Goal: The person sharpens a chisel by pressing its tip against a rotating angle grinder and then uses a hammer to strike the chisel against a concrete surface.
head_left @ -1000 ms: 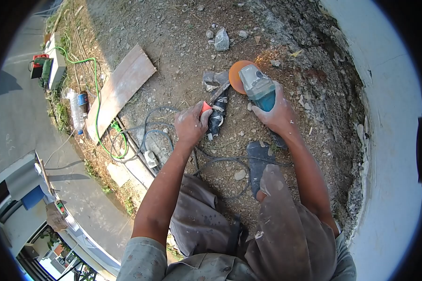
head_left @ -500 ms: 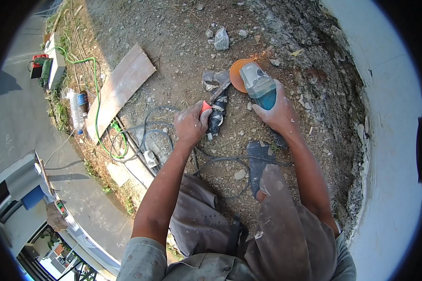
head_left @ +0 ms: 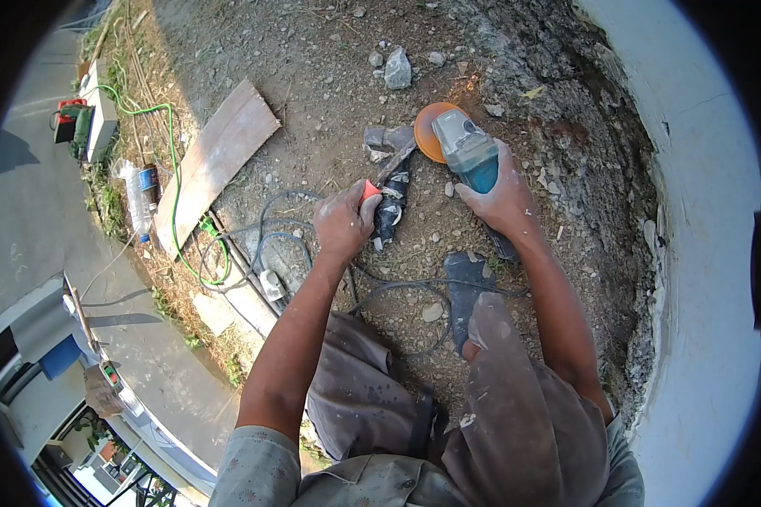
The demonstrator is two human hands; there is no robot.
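My right hand (head_left: 499, 190) is wrapped round the body of a teal angle grinder (head_left: 469, 156). Its orange disc (head_left: 429, 127) meets the tip of a metal blade (head_left: 396, 164), and sparks (head_left: 463, 88) scatter on the far side. The blade belongs to a chisel-like tool whose red handle (head_left: 369, 192) my left hand (head_left: 342, 224) grips, fingers closed. Beneath the blade lies a dark object with pale torn patches (head_left: 389, 211), beside a grey piece (head_left: 385, 139) on the ground.
Grey cable (head_left: 292, 239) loops over the dirt near my legs. A flat board (head_left: 220, 160), a green cord (head_left: 176, 182) and a plastic bottle (head_left: 137, 203) lie to the left. A stone (head_left: 398, 69) sits ahead; a white wall (head_left: 710, 253) runs along the right.
The grinder and my right hand have shifted very slightly, with the disc still at the blade. My left hand holds the red handle in nearly the same place.
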